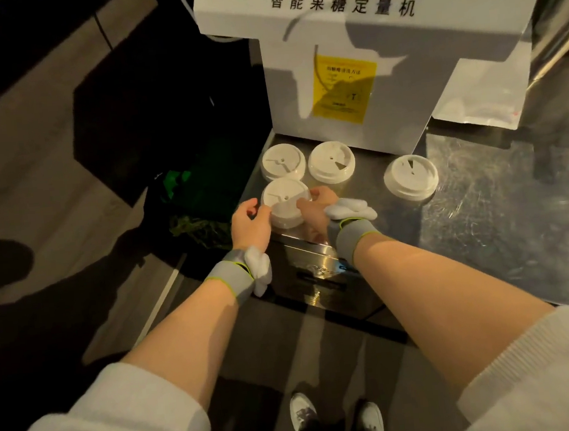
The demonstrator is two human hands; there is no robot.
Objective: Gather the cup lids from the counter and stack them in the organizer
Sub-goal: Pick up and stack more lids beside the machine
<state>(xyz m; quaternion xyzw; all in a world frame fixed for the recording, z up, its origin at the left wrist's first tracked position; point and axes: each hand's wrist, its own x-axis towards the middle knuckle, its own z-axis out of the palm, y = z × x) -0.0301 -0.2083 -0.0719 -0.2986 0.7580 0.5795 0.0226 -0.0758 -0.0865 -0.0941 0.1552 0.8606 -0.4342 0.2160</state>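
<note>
White fructose dispensing machine (360,71): stands at the back of the table, yellow label on its front. Stainless steel table (484,232): scratched, reflective top. Silver pouch (486,94): lies right of the machine. White cup lids, four lots: far-left lid (283,162) and middle lid (331,161) side by side before the machine; right lid (410,176) apart from them; near stack of lids (284,203) at the table's front-left corner. Left hand (250,223): grip curled on the stack's left edge. Right hand (316,205): grip curled on its right edge.
</note>
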